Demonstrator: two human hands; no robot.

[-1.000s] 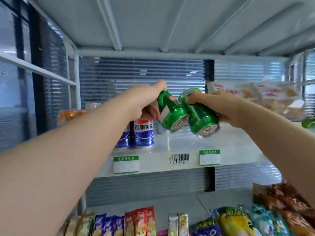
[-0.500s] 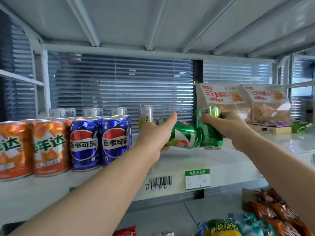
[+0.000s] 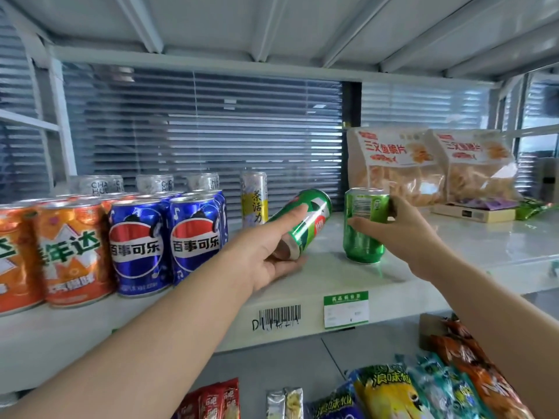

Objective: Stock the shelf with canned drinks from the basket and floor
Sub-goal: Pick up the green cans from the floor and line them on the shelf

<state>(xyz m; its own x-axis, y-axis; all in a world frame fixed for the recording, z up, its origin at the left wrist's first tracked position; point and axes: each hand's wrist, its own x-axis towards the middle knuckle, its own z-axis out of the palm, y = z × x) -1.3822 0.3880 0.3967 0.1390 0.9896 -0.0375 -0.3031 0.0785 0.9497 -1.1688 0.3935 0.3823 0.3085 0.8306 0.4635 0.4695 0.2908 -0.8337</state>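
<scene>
On the white shelf point(image 3: 453, 252), the left hand point(image 3: 266, 252) is wrapped round a green can point(image 3: 305, 222) tilted with its top toward one o'clock, while at its three o'clock the right hand point(image 3: 402, 231) clasps a second green can point(image 3: 363, 225) standing upright, blue cola cans point(image 3: 169, 240) at nine o'clock.

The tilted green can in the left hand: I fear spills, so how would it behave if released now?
The tilted green can is round and leans far over in the left hand, so it would probably roll on the smooth shelf. Its glossy metal likely feels stiff but somewhat slippery. Stood like the upright green can, it should sit steadier.
</scene>
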